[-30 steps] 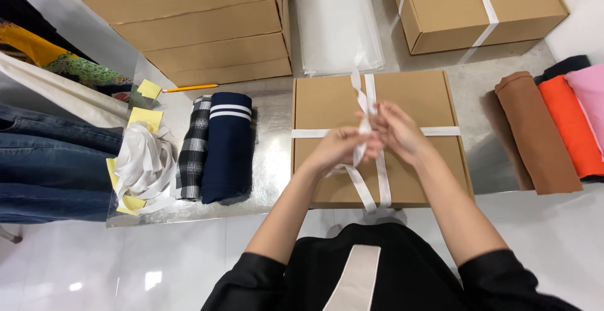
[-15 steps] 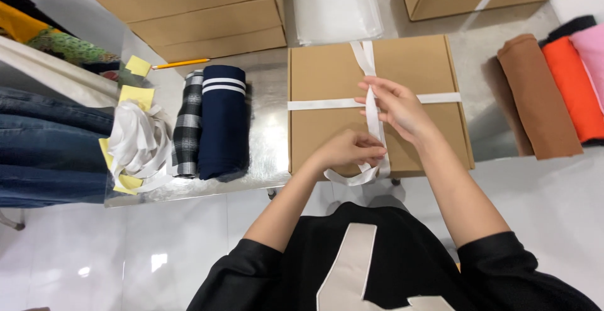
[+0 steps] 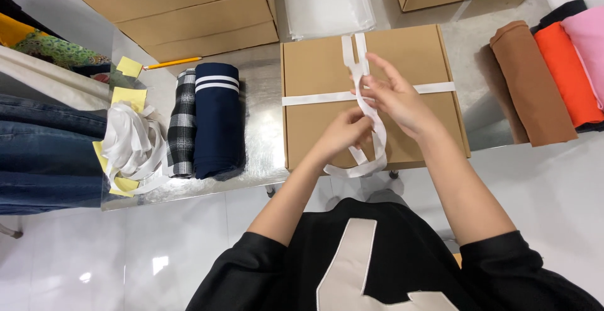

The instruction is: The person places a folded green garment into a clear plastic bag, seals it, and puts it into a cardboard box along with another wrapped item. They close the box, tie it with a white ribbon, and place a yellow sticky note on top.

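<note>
A flat brown cardboard box lies on the metal table in front of me, wrapped crosswise with white ribbon. My right hand hovers over the box's middle, pinching a ribbon strand with its fingers partly spread. My left hand sits just below it, gripping the same ribbon. A loose loop of ribbon hangs past the box's near edge.
Left of the box lie a rolled navy cloth and a plaid cloth, a pile of white ribbon, yellow notes, a pencil and folded jeans. Stacked boxes stand behind. Brown, orange and pink cloth rolls lie right.
Both hands have shifted on the ribbon: my right hand rose over the box's middle, my left moved under it, and the ribbon loop now hangs lower over the near edge.
</note>
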